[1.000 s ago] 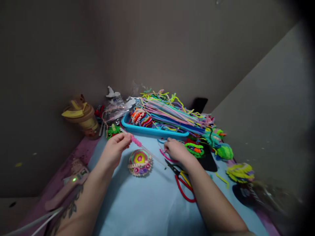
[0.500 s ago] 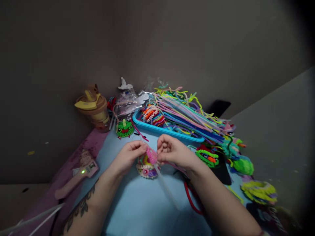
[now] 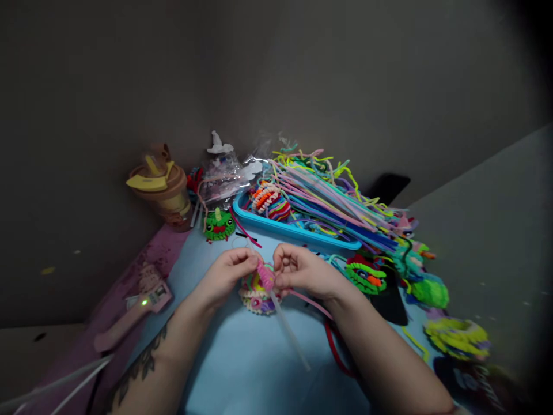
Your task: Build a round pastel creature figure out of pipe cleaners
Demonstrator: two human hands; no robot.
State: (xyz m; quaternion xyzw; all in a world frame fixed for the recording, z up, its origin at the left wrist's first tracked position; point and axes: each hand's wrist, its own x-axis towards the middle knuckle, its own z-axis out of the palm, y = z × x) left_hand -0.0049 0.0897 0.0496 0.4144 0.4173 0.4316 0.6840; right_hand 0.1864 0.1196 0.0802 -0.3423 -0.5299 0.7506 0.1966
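A pink pipe cleaner (image 3: pixel 266 276) is wound in a tight coil around a long translucent stick (image 3: pixel 288 331), which slants down to the right. My left hand (image 3: pixel 228 274) pinches the upper end of the coil and stick between thumb and fingers. At the coil's lower end my right hand (image 3: pixel 300 271) is closed with curled fingers at the pink strand; its loose tail (image 3: pixel 315 304) trails right under my wrist. Behind and below the coil lies a round multicoloured pipe-cleaner piece (image 3: pixel 254 300), partly covered by it.
A blue tray (image 3: pixel 298 231) heaped with pipe cleaners (image 3: pixel 328 196) stands behind my hands. A green pipe-cleaner figure (image 3: pixel 219 224) sits left of it; a lidded cup (image 3: pixel 162 196) is further left. More fuzzy figures (image 3: pixel 367 275) lie right. A pink handheld device (image 3: pixel 138 314) rests at left.
My right hand has shifted slightly around the lower end of the coil, and the pink tail now shows more clearly under my wrist. My left hand keeps its pinch.
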